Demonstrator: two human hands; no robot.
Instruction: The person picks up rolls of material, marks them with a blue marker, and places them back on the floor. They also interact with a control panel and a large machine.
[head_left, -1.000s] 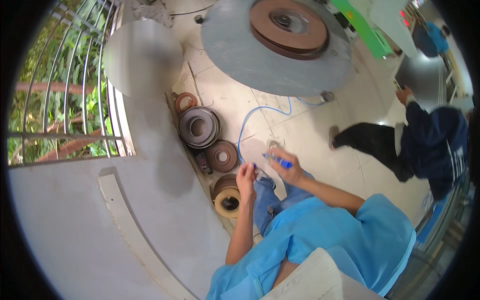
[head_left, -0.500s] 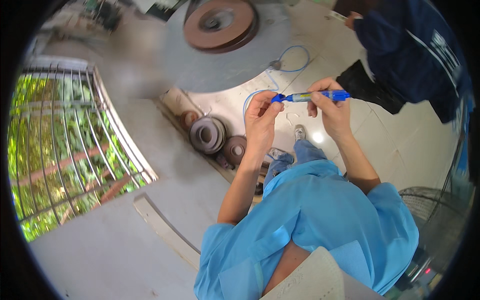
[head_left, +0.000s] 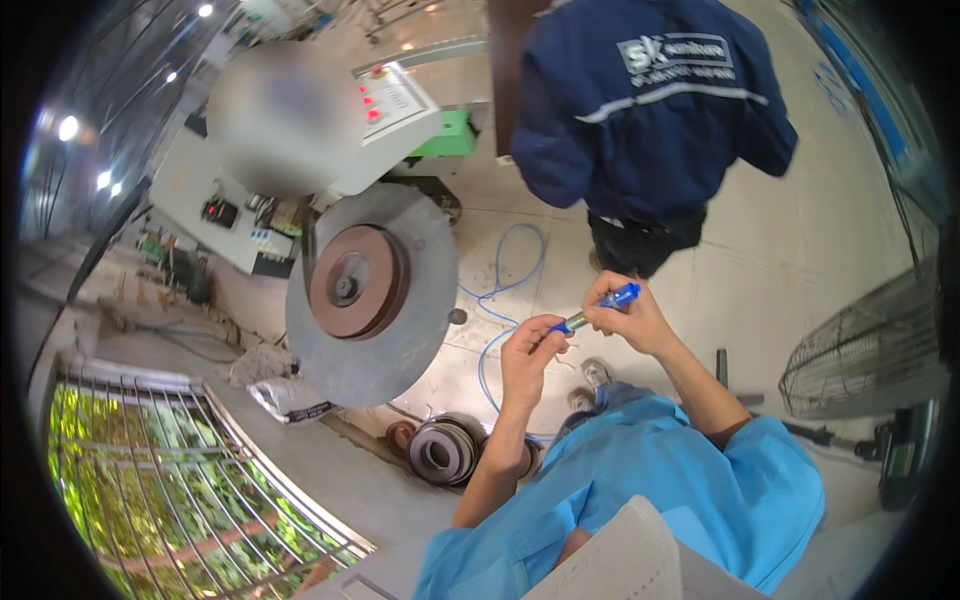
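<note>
My right hand (head_left: 638, 322) is closed around the barrel of a blue marker pen (head_left: 624, 296), whose thick blue end sticks up past the fingers. My left hand (head_left: 524, 368) pinches the blue cap (head_left: 562, 329) at the marker's other end. Both hands are held in front of my body, above the tiled floor. The cap lines up with the barrel; whether it is fully pushed on I cannot tell.
A large grey disc (head_left: 420, 340) bearing a brown wheel (head_left: 338, 300) stands at the left, near a control panel (head_left: 395, 105). A person in a dark jacket (head_left: 640, 120) stands ahead. Ring-shaped wheels (head_left: 440, 450) lie below left; a fan (head_left: 860, 350) stands at right.
The view has swung up and left, bringing the control panel and the person's back into sight. The cap, close to the marker's tip before, now meets the barrel, which tilts upward to the right.
</note>
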